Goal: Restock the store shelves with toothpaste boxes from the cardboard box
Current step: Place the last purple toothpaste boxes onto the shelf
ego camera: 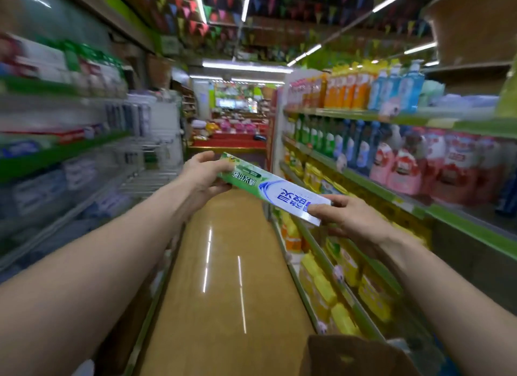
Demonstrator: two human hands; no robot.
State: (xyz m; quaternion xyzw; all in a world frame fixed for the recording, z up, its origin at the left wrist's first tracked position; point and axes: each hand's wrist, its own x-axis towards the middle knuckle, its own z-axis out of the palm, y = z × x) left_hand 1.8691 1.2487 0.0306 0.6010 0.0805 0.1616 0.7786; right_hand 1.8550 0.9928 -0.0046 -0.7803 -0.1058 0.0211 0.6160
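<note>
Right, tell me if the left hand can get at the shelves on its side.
Probably yes: the left hand grips the green end of the toothpaste box over the open aisle, with nothing between it and the left shelves, though the right hand holds the other end.

Long green-white toothpaste box [272,189] mid-aisle between green-edged shelves [377,116], left hand [202,174] at far end, right hand [349,219] at near end; brown cardboard box [355,356] below right forearm [447,291].

Bright ceiling tubes [242,67] glare off floor [223,266] — left shelves [56,154] blurred, probably motion.
</note>
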